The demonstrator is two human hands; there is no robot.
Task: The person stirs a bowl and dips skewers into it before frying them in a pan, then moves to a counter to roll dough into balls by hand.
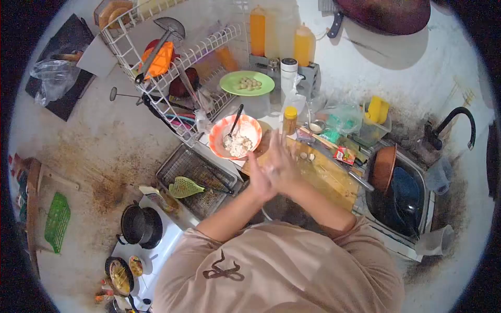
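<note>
My left hand [261, 179] and my right hand [283, 166] are pressed together above the near edge of a wooden cutting board [334, 180]. Their fingers point up and away, blurred by motion; whatever may lie between the palms is hidden. Just beyond them, to the left, an orange and white bowl [216, 136] holds a pale, lumpy mixture with a black-handled spoon [236, 119] standing in it. Two small pale balls [307, 156] lie on the board. Behind the bowl, a green plate [227, 82] carries several small pale balls.
A yellow-capped jar [290, 120] stands behind the board. A knife [360, 180] lies along its right side, near the sink [427, 201] with pans. At left are a dish rack [180, 63], a wire tray [180, 159] with a green strainer [183, 187], and a black pot [141, 225].
</note>
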